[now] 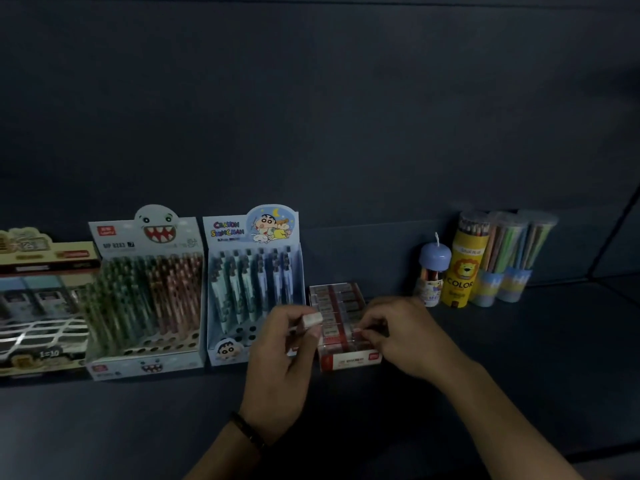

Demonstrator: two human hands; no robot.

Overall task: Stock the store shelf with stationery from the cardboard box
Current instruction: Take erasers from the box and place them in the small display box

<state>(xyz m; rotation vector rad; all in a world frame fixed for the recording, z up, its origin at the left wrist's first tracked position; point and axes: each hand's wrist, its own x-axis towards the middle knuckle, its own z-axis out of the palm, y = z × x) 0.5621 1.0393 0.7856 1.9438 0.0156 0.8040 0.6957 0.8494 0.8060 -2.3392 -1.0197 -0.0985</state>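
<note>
On dim shelf (519, 375), lower centre. Pinched in left hand (280, 358): eraser (312, 320), likely light, firm, grippy; best held by sides. Gripped by right hand (405, 337): eraser box (337, 299).

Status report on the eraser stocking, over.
Left hand pinches a white eraser beside the eraser box. Right hand curled over the box's front rows, grip unclear. Pen display crowds the box's left side.
</note>
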